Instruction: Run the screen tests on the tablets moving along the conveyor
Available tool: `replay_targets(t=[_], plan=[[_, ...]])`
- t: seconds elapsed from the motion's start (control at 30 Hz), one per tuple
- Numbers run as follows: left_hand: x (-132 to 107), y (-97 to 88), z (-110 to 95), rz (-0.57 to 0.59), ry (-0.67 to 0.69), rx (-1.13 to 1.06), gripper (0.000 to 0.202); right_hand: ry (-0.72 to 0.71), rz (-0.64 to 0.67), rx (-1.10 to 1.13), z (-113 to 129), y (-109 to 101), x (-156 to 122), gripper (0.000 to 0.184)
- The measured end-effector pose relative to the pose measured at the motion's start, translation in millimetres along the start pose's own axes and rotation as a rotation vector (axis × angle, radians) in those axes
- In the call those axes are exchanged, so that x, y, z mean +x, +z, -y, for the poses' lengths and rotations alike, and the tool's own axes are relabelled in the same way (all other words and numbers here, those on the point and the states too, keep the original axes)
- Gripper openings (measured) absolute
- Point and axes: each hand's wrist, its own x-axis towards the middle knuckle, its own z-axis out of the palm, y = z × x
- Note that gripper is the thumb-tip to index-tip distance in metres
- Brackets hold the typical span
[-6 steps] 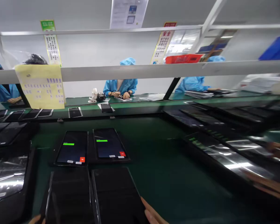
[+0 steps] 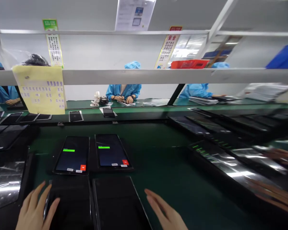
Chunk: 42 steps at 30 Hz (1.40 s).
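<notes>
Between the person's two hands, the near left tablet (image 2: 70, 204) and the near right tablet (image 2: 118, 201) lay side by side at the green counter (image 2: 168, 172), both screens dark. The left hand (image 2: 33, 212) was open, its fingers spread along the outer edge of the near left tablet and its thumb over the face of it; whether it pressed on the tablet could not be told. The right hand (image 2: 171, 218) was open too, thumb and fingers slightly parted, just beside the right edge of the near right tablet, with a strip of counter showing between.

Just beyond the hands lay the lit left tablet (image 2: 73, 158) and the lit right tablet (image 2: 111, 155), each with a green bar and a red square on its screen. Left of the left hand was a glossy panel (image 2: 4, 175) with bright reflections. Well to the right of the right hand, another person's hands (image 2: 275, 195) showed blurred beside a slanting row of tablets (image 2: 220, 161). Far ahead of both hands, a co-worker (image 2: 114, 90) in blue bent over some work.
</notes>
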Motion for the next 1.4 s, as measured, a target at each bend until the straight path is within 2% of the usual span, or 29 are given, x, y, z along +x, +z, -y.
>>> replay_targets(t=[0.07, 0.17, 0.27, 0.37, 0.43, 0.5, 0.57, 0.67, 0.8, 0.9, 1.2, 1.33, 1.4], plan=[[58, 6.8, -2, 0.010, -0.096, -0.065, 0.047, -0.083, -0.021, -0.096, 21, -5, 35, 0.063], [141, 36.7, 19, 0.176, -0.239, -0.407, 0.065, -0.197, 0.011, -0.287, 60, 10, 97, 0.051], [199, 81.0, 56, 0.237, -0.384, -0.540, 0.077, -0.262, 0.036, -0.389, 99, 58, 162, 0.036], [227, 120.1, 83, 0.224, -0.505, -0.648, 0.076, -0.278, 0.026, -0.484, 133, 118, 221, 0.036], [236, 139.1, 90, 0.218, -0.524, -0.717, 0.075, -0.253, 0.002, -0.533, 151, 151, 252, 0.040], [241, 153.4, 93, 0.230, -0.523, -0.781, 0.075, -0.212, -0.011, -0.575, 161, 173, 275, 0.042], [242, 164.1, 93, 0.257, -0.517, -0.839, 0.075, -0.154, -0.006, -0.618, 161, 186, 291, 0.042], [239, 175.3, 93, 0.314, -0.492, -0.910, 0.073, -0.067, 0.022, -0.674, 148, 196, 302, 0.040], [234, 183.7, 95, 0.369, -0.459, -0.972, 0.074, -0.026, 0.060, -0.705, 126, 202, 307, 0.037], [233, 187.9, 96, 0.396, -0.451, -1.005, 0.078, -0.015, 0.072, -0.710, 118, 204, 309, 0.036], [233, 197.3, 97, 0.382, -0.426, -0.995, 0.087, -0.055, 0.015, -0.673, 114, 200, 301, 0.033], [236, 193.1, 98, 0.398, -0.438, -0.936, 0.089, -0.085, -0.011, -0.597, 116, 197, 295, 0.033], [239, 188.7, 95, 0.414, -0.444, -0.888, 0.089, -0.095, -0.019, -0.536, 116, 186, 294, 0.034]])
